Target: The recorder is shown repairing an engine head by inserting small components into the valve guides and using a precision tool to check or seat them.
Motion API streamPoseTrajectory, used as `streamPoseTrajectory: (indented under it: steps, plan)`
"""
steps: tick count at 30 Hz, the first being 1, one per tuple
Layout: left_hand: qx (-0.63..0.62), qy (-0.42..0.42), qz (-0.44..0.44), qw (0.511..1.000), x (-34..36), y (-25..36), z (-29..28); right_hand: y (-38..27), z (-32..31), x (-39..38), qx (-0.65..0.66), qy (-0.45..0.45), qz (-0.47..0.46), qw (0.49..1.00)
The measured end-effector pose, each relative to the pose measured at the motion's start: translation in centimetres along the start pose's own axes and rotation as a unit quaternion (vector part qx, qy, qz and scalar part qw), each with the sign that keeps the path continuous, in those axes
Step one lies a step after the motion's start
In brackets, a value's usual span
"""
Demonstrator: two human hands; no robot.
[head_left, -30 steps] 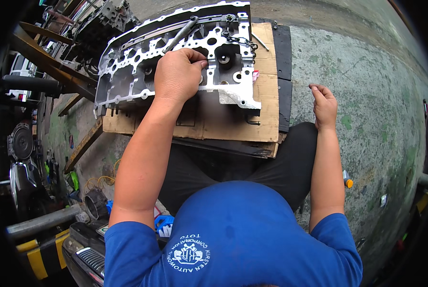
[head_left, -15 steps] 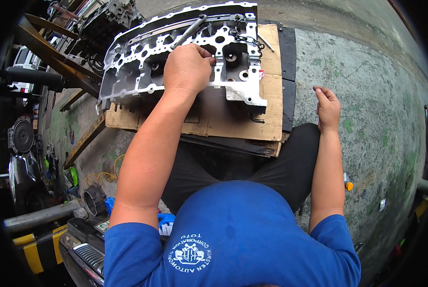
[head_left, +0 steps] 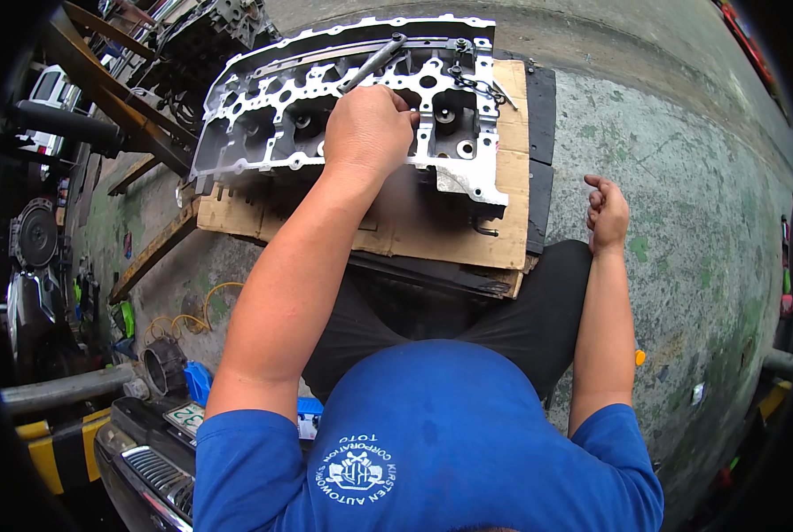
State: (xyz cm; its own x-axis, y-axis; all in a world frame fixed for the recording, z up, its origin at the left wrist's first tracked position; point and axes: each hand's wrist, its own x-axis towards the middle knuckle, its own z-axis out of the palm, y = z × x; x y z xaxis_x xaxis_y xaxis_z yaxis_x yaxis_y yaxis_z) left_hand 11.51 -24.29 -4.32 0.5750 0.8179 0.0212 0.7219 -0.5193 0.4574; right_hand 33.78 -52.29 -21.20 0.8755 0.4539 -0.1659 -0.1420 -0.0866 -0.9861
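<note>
A bare metal engine cylinder head (head_left: 459,182) lies on cardboard in front of me, its open chambers facing up. Over its middle is my left hand (head_left: 368,129), fingers closed and mostly hidden from view; whatever they hold cannot be made out. A grey metal lever (head_left: 374,62) slants across the head just beyond the knuckles, against a long flat bar (head_left: 325,56). To the right, my right hand (head_left: 608,213) hovers above my knee, away from the cylinder head. Its fingers are curled, with the index finger straighter, and anything inside is hidden.
A dark chain (head_left: 475,86) and a thin metal rod (head_left: 506,95) lie at the head's far right corner. Under it is the cardboard (head_left: 514,177) on a dark board. Brown beams (head_left: 153,257) stand on the left; a car front (head_left: 148,470) is at lower left.
The cylinder head sits slightly lower and further right in view. My left hand stays over the same part of it. The fingers of my right hand have turned and curled differently.
</note>
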Motion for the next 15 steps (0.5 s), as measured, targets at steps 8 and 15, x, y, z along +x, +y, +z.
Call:
streamPoseTrajectory:
  steps: [8, 15]
  plan:
    - [-0.255, 0.090, 0.106, 0.957, -2.1, -5.8, -4.5, -1.1, 0.5, -1.8, 0.040, 0.082, 0.002, 0.996]
    - [-0.232, 0.212, 0.075, 0.946, 1.4, -15.3, -5.7, -8.9, 3.1, -4.5, 0.095, 0.036, -0.074, 0.992]
